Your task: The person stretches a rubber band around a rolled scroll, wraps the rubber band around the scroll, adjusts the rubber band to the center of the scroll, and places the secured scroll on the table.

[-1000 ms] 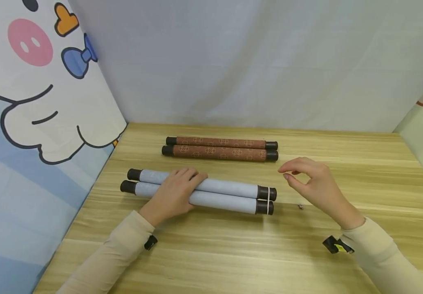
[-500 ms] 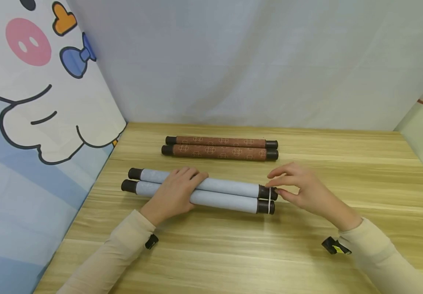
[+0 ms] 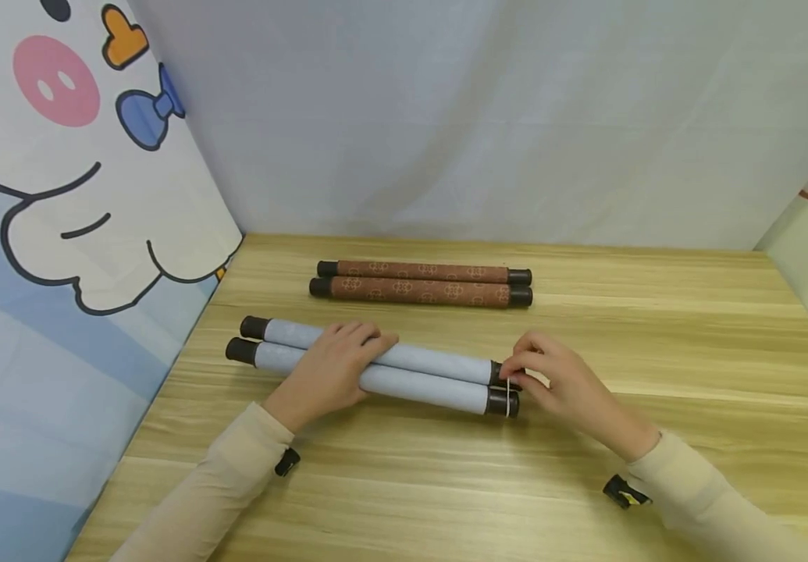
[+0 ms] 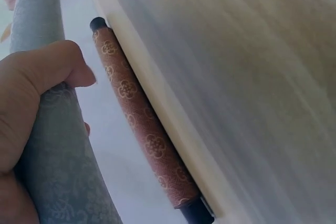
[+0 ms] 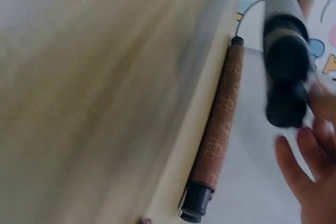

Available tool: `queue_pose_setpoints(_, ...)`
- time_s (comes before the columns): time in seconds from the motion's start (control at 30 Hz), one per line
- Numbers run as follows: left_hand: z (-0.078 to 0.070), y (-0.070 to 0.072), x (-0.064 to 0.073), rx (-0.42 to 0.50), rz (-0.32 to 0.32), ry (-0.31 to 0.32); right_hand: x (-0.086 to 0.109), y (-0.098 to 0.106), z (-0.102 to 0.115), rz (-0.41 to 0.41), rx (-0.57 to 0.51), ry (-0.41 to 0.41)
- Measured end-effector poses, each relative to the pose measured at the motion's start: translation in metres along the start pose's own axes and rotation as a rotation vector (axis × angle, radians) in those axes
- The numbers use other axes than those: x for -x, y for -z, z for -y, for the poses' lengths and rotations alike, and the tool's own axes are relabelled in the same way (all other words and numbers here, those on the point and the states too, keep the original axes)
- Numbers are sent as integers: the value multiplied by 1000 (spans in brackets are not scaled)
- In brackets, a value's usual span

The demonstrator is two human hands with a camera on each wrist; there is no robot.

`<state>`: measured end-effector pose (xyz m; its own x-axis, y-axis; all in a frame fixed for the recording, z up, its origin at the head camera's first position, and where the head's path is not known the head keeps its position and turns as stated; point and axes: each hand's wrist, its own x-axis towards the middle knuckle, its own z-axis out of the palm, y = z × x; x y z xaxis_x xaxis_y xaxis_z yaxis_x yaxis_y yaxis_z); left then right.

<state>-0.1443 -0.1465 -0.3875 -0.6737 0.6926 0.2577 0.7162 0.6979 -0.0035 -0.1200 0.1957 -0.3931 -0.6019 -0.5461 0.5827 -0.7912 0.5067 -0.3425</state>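
A light blue scroll [image 3: 432,378], rolled from both sides into two parallel rolls with dark end knobs, slants across the table in the head view. My left hand [image 3: 329,375] grips it around the middle; in the left wrist view the fingers curl over the patterned blue roll [image 4: 68,166]. At the scroll's right end, a white elastic band [image 3: 508,402] loops across both knobs. My right hand [image 3: 561,382] pinches that band at the far knob, partly covering the knob. The right wrist view shows the dark knobs [image 5: 286,61] end-on, beside the blurred right fingers [image 5: 294,169].
Behind the blue scroll, a brown scroll [image 3: 418,290] with gold flower patterns and dark knobs lies on the wooden table [image 3: 404,492]. A grey-white curtain [image 3: 516,125] hangs along the back, and a cartoon-printed cloth [image 3: 129,257] stands at the left.
My right hand has come left and down from beside the scroll and now pinches the band at its end. The scroll's right end has dipped slightly; my left hand keeps its hold.
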Motion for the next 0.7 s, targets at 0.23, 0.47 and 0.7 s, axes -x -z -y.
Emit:
queue_pose_setpoints(0.23,-8,10,-3,-65,-24,-98,-4,-8,10,-189,-38,-417)
queue_pose_setpoints(0.47,-16,9,-2,-81,-38,-146,-18,3,18,-148,-474,-897)
queue_pose_setpoints(0.7,-20,10,-2,-89,-38,-168,-22,3,12,52,-710,-758)
